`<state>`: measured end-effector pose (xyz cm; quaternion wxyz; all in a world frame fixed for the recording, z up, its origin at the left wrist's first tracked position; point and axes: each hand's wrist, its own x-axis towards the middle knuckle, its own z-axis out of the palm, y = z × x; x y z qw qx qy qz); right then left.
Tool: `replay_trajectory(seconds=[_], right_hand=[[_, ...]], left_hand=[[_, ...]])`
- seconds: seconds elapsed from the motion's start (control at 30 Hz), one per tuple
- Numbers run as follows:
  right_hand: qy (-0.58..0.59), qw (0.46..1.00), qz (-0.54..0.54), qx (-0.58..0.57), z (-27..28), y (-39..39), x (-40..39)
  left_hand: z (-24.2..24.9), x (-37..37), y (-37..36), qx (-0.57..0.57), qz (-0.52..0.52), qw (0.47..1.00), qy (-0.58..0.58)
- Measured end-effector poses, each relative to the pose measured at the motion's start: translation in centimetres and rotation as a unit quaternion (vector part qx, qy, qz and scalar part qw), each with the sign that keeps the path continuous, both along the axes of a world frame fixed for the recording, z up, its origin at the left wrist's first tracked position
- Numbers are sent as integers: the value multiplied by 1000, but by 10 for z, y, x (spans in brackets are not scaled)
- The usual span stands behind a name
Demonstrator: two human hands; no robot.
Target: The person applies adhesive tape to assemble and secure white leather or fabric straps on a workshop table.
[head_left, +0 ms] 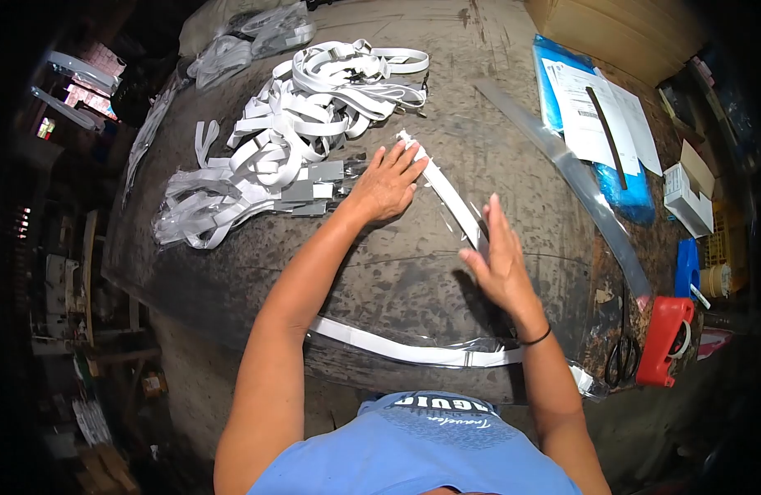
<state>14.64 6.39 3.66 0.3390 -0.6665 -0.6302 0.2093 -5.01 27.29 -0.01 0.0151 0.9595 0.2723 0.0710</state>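
A white strap in clear plastic (450, 196) lies slantwise on the dark worn table. My left hand (388, 181) rests flat with its fingers stretched over the strap's upper end. At the lower end, my right hand (504, 264) is held edge-on, thumb and fingers apart, nothing in its grasp. Left of my left hand is a heap of white straps (302, 124) with metal fittings. Bagged straps with grey cards (310, 188) lie close by my left wrist. Another plastic-wrapped white strap (380, 340) with a slider runs along the near table edge, passing under my right forearm.
A long steel ruler (591, 194) lies to the right. Beyond it are papers on blue plastic (591, 115) and a small white box (690, 194). Black scissors (622, 359) and a red tape dispenser (665, 342) sit at the near right. More bagged straps (252, 45) are far left.
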Motion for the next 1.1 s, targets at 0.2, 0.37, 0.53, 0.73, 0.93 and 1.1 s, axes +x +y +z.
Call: replay_trajectory(seconds=[0.2, 0.37, 0.53, 0.73, 0.93, 1.1], right_hand=[[48, 993, 67, 86, -12, 76, 15], [-55, 989, 124, 58, -26, 100, 9], [-139, 982, 122, 38, -40, 102, 10], [-126, 985, 111, 49, -43, 101, 13], [83, 994, 66, 33, -41, 112, 26], [224, 973, 21, -57, -23, 140, 42]], left_hand=[[-4, 0, -5, -12, 12, 1000, 20], [-3, 1, -11, -3, 26, 1000, 4], [-5, -1, -10, -23, 22, 999, -18], [-7, -2, -10, -17, 11, 999, -31], [-9, -3, -9, -11, 9, 999, -49], [-10, -3, -9, -14, 10, 998, -60]])
